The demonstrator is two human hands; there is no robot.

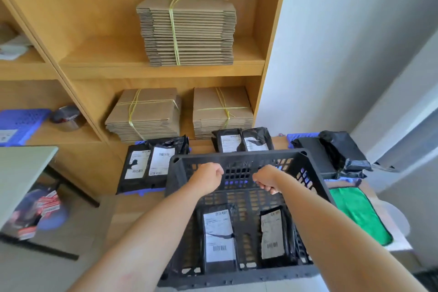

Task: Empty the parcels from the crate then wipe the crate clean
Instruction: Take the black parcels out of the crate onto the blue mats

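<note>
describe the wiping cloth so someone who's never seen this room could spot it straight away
Find the black plastic crate in front of the wooden shelves. Right beside it, on the person's right, a cloth lies flat. It is the only bright green thing, dark-edged, among black parcels.

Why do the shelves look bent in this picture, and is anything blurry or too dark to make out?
Head view: the wide-angle lens bows the edges of the shelf unit and stretches the forearms near the bottom. Head view: light is soft and even, without harsh glare. Head view: clutter at lower left is smeared; parcel labels in the crate show barcodes, but their text is unreadable.
</note>
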